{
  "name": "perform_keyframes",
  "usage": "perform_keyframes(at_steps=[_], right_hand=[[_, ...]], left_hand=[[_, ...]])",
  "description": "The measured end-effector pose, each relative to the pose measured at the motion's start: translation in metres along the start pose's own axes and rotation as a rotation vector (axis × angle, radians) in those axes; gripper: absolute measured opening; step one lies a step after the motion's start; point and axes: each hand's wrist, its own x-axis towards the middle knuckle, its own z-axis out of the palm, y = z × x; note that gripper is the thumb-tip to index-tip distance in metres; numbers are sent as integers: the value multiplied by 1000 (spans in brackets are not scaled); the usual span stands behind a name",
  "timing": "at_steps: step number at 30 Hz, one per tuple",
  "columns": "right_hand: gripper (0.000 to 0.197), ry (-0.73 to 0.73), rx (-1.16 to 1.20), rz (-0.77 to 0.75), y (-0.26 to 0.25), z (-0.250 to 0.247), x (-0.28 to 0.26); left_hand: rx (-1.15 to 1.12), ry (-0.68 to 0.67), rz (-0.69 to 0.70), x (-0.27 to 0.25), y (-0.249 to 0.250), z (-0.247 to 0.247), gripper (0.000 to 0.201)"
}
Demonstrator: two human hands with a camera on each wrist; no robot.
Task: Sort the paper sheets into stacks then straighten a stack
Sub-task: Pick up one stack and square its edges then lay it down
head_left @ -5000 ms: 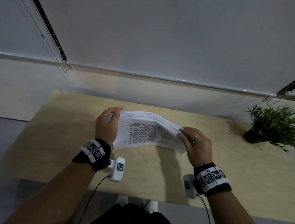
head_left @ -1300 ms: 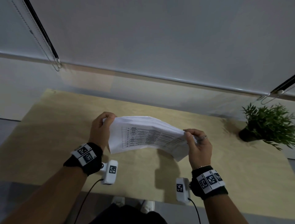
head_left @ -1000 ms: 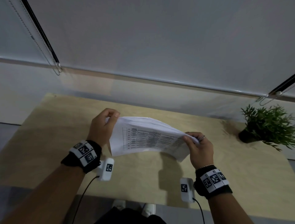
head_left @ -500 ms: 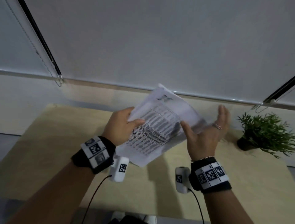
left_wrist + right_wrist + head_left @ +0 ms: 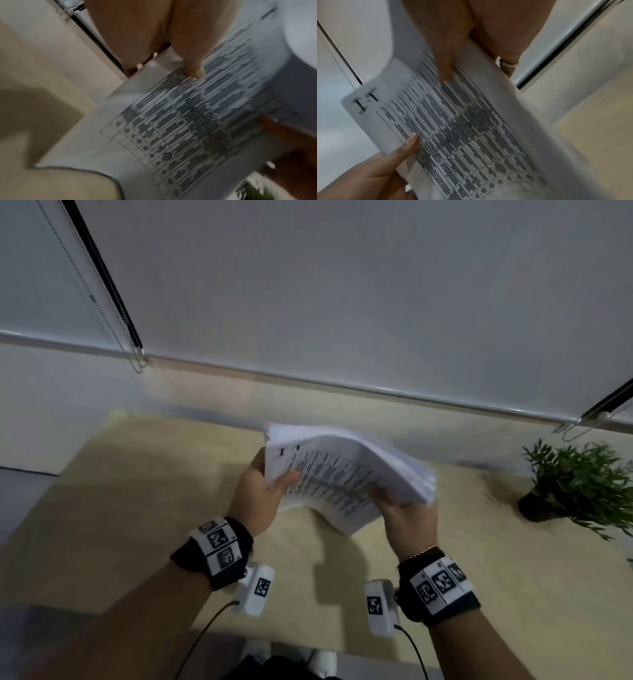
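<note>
1. Half a second ago my right hand (image 5: 409, 517) was off the paper with fingers spread; now it grips the stack of sheets (image 5: 346, 474) again, thumb on the printed top page and fingers curled underneath
2. My left hand (image 5: 262, 498) pinches the stack's near-left edge, thumb on top across the printed table, fingers behind
3. The stack hangs in the air between my two hands, above the table (image 5: 137, 508) and touching nothing else; it has come down from the steep tilt of the frame before, arches upward in the middle, and its loose edges fan out just beyond my right fingers
4. Five seconds back I held the same stack flatter and lower
5. The table under my hands is pale wood; a potted plant (image 5: 579, 484) stands on it well to the right of my right hand
6. Beyond my hands a grey roller blind (image 5: 342, 285) covers the wall, and its bead chain (image 5: 137, 361) hangs far to the left of my left hand
</note>
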Motion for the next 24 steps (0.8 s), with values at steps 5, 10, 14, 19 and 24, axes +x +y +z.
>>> perform_keyframes(at_steps=[5, 10, 14, 19, 24], right_hand=[[31, -14, 43, 17, -5, 14, 4], [23, -7, 75, 85, 2, 11, 10], [33, -26, 154, 92, -2, 5, 9], [34, 67, 251, -112, -41, 6, 14], [10, 184, 249, -113, -46, 13, 21]], left_hand=[[-11, -4, -21, 0, -8, 3, 23], [28, -29, 0, -2, -5, 1, 19], [20, -49, 10, -1, -6, -5, 15], [-145, 104, 247, 0, 45, 4, 46], [-115, 215, 307, 7, 67, 10, 37]])
